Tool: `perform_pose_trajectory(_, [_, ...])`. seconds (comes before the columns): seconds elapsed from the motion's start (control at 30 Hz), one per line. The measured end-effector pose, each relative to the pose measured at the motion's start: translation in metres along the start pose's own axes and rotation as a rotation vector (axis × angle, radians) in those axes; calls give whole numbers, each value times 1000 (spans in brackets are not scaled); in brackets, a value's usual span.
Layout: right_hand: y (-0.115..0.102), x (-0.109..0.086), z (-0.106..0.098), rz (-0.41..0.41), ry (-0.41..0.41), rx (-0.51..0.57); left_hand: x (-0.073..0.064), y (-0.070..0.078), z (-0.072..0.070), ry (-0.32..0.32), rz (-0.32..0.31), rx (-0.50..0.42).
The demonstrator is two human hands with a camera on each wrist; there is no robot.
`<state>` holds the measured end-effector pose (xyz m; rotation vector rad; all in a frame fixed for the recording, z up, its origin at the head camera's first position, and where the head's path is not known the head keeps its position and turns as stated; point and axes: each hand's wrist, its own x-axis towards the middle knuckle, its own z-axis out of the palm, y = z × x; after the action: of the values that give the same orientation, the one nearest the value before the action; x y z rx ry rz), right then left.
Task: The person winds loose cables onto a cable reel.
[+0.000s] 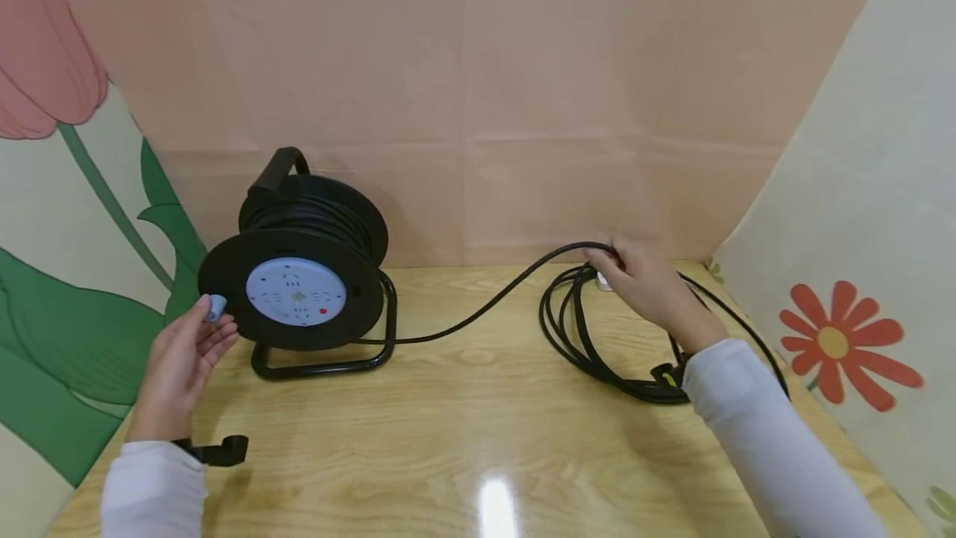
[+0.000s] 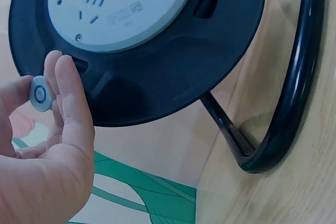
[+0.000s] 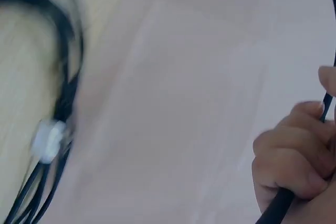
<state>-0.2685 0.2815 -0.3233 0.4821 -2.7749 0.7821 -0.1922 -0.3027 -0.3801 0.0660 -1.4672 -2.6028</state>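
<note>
A black cable reel [image 1: 295,243] with black cable wound on its drum stands at the left of the table. Its pale socket panel [image 1: 295,292] faces the person. The left hand [image 1: 175,359] pinches the small grey-blue knob [image 2: 40,94] at the flange's left edge, between thumb and fingers. From the reel's lower part, a loose black cable [image 1: 485,305] runs to the right and rises to the right hand [image 1: 642,285]. That hand's fingers curl round the cable, seen closely in the right wrist view. Below it, loose loops of cable [image 1: 635,390] lie on the table.
A white piece [image 3: 48,140] sits among the loops, blurred. The reel rests on a black tube frame [image 1: 321,370]. Behind the wooden table [image 1: 418,455] rises a pink-beige sheet [image 1: 448,106], with flower-printed panels [image 1: 859,189] at the sides. Black bands circle both wrists.
</note>
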Motion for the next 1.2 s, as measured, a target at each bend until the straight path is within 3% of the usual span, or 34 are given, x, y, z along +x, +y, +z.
perform_pose_trajectory(0.23, [68, -17, 23, 139, -209, -70, 1, 3, 2, 35, 10, -2])
perform_pose_trajectory(0.43, [115, -32, 39, 140, -263, -76, 3, 1, 3, 51, 13, -34])
perform_pose_trajectory(0.67, [131, -38, 28, 226, -337, 27, 3, 0, 6, 59, 61, -15])
perform_pose_trajectory(0.8, [134, -41, 21, 244, -348, 3, 3, -1, 7, 65, 70, -6])
perform_pose_trajectory(0.9, [139, -45, 22, 276, -430, -2, 4, -1, 8, 75, 59, -16])
perform_pose_trajectory(1.03, [150, -52, 28, 374, -568, 80, 4, 1, 9, 84, 59, -21])
perform_pose_trajectory(1.1, [155, -55, 30, 404, -561, 125, 4, 1, 9, 83, 60, -24])
perform_pose_trajectory(1.2, [156, -57, 25, 401, -485, 175, 3, 3, 9, 81, 59, -20])
